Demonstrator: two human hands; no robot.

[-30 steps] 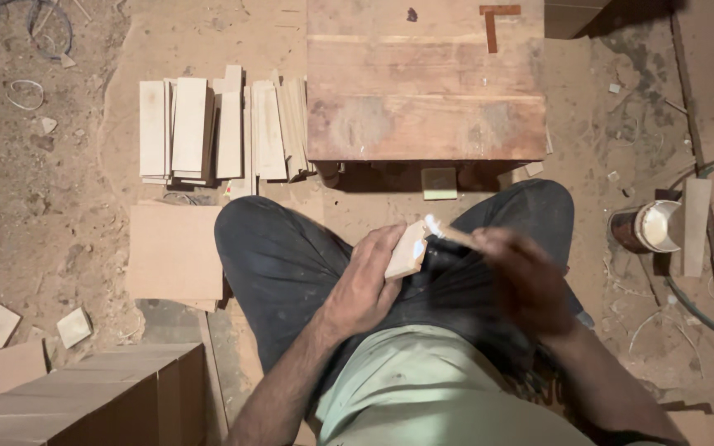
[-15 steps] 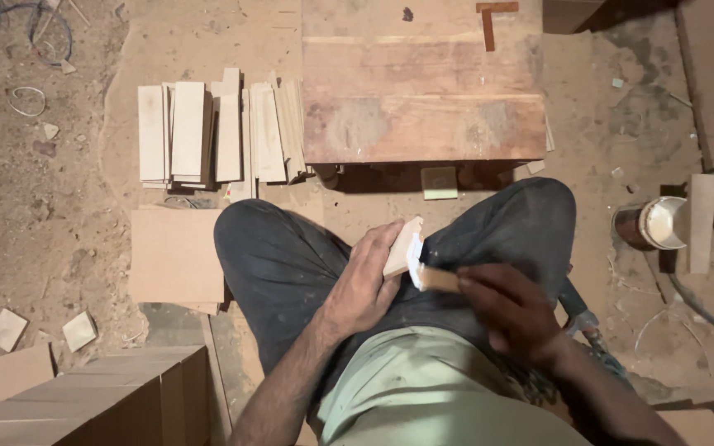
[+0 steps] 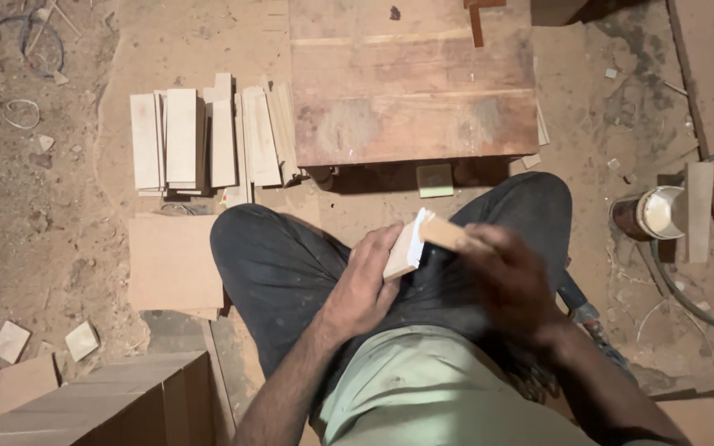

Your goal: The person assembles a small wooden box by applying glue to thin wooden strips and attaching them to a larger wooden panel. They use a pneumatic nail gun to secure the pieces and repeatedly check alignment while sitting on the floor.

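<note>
Left hand (image 3: 367, 285) grips a small pale wood block (image 3: 404, 248) over the lap, fingers wrapped on its near side. Right hand (image 3: 512, 285), motion-blurred, is clenched on a thin wooden stick/applicator (image 3: 445, 233) whose tip meets the block's top edge, where a white smear (prob. glue, cannot confirm) shows. Surroundings, large to small: low reddish wooden bench (image 3: 413, 91) ahead of the knees; flat board (image 3: 173, 263) on the dirt floor at left; row of pale wood slats (image 3: 208, 140) laid side by side, left of bench; open tin can (image 3: 648, 213) at right. Progress, as judged: coating of one block under way, edge only partly covered; slats look uncoated.
</note>
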